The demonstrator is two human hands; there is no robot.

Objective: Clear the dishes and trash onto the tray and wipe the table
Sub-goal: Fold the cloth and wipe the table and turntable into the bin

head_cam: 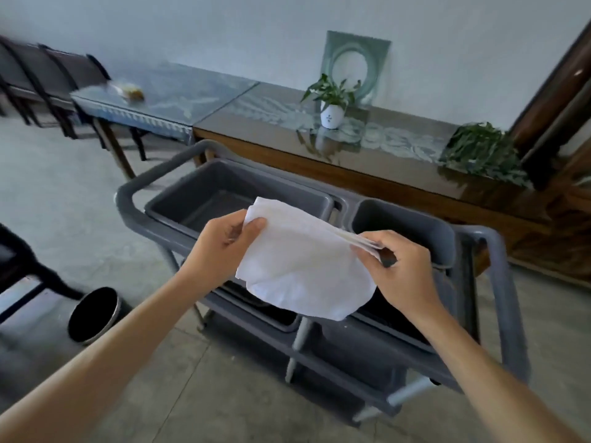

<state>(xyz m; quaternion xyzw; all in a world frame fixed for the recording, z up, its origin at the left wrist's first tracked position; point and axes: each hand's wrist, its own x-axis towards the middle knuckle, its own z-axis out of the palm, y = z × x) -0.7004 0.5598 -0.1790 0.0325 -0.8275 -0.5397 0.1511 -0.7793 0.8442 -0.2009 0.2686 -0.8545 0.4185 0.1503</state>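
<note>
At frame centre we are pinching a white cloth (pixel 300 266) with both hands, left hand (pixel 224 247) and right hand (pixel 399 270), above the grey cart (pixel 153 193).

Ahead of you the long glass-topped worktop (pixel 399 161) carries a white potted plant (pixel 332 103) and a heap of green leaves (pixel 479 151). Its blue-clothed neighbour (pixel 172 97) holds a blurred wrapped item (pixel 131 91). A dark bin (pixel 94 314) stands on the floor (pixel 64 193).

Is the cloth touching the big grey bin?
Cannot tell. In the head view, both hands, left and right, hold the cloth up in front of the bin; the overlap hides any gap or contact.
</note>
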